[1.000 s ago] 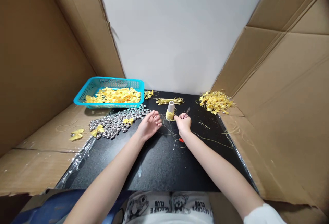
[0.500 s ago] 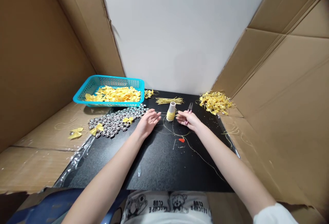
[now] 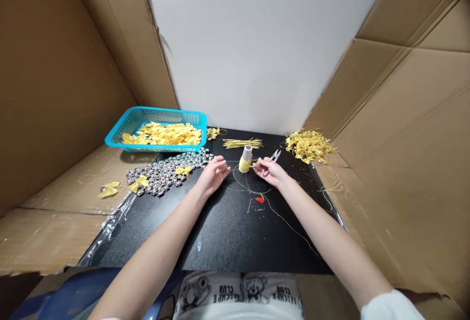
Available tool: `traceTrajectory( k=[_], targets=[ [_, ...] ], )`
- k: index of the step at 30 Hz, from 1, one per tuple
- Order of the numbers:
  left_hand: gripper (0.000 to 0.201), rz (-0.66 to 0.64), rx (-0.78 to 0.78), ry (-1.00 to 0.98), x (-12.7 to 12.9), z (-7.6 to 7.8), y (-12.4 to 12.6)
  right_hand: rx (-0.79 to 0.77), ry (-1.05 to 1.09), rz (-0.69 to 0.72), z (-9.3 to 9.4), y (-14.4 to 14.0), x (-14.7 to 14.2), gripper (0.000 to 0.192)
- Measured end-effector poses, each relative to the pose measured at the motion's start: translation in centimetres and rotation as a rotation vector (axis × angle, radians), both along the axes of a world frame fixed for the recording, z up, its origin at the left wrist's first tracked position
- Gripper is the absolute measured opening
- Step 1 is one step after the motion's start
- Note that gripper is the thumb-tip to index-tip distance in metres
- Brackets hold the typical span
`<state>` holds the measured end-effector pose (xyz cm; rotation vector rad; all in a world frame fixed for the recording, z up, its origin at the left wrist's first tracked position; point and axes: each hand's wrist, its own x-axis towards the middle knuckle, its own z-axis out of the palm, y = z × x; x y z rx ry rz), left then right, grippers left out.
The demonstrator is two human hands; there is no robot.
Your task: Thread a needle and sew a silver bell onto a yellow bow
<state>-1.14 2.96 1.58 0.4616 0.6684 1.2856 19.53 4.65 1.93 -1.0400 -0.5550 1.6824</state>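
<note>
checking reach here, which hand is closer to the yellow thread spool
Right. The right hand has its fingertips almost at the yellow thread spool, just to its right. The left hand lies a little farther off, to its left.

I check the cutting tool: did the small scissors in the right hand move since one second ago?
Yes. The scissors tips now point further right of the thread spool, in the right hand.

Table top [image 3: 227,232]: matt black, finely speckled. Basket [image 3: 121,136]: turquoise plastic mesh. Bows [image 3: 165,135]: yellow ribbon, satin sheen. Beads [image 3: 163,173]: glossy, chrome-like finish. Spool [image 3: 245,159]: yellow thread wound on a pale cone. Walls [image 3: 66,65]: matt brown corrugated cardboard. Snips [image 3: 273,156]: shiny metal blades noted.
</note>
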Motion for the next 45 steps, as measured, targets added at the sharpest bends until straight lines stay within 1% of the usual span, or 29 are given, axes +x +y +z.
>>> traceTrajectory(
  k=[5,8,18,24,30,34,36,38,40,42,44,45],
  targets=[
    [0.031,-0.009,0.054,0.028,0.1,0.2,0.2,0.028,-0.022,0.003,-0.6,0.7,0.3,0.052],
    [0.031,-0.014,0.072,0.044,0.1,0.3,0.2,0.036,-0.037,0.013,-0.7,1.0,0.7,0.053],
    [0.030,-0.077,0.080,0.092,0.1,-0.1,0.4,-0.009,-0.135,0.119,0.5,1.7,1.8,0.049],
    [0.030,-0.101,0.083,0.105,0.2,0.0,0.4,0.034,-0.241,0.122,0.8,2.2,1.7,0.052],
    [0.035,-0.123,0.088,0.108,0.1,0.1,0.1,0.178,-0.415,0.058,0.3,1.9,1.6,0.053],
    [0.045,-0.127,0.111,0.155,0.4,0.0,-0.1,0.347,-0.546,-0.036,1.3,1.7,1.4,0.053],
    [0.046,-0.068,0.146,0.244,0.6,-0.3,-0.1,0.438,-0.591,-0.070,2.0,1.8,0.7,0.054],
    [0.045,0.018,0.176,0.334,0.6,-0.6,-0.1,0.523,-0.641,-0.070,2.5,1.8,-0.4,0.055],
    [0.042,0.091,0.191,0.388,0.5,-1.0,0.0,0.622,-0.737,-0.066,2.6,1.9,-1.4,0.054],
    [0.038,0.141,0.192,0.413,0.2,-1.4,0.0,0.685,-0.819,-0.069,3.0,2.0,-2.0,0.052],
    [0.035,0.181,0.188,0.441,-0.1,-1.6,-0.1,0.705,-0.836,-0.084,4.3,2.3,-1.4,0.052],
    [0.033,0.193,0.185,0.453,-0.2,-1.7,-0.1,0.715,-0.832,-0.096,5.6,2.5,-0.5,0.051]
  ],
)
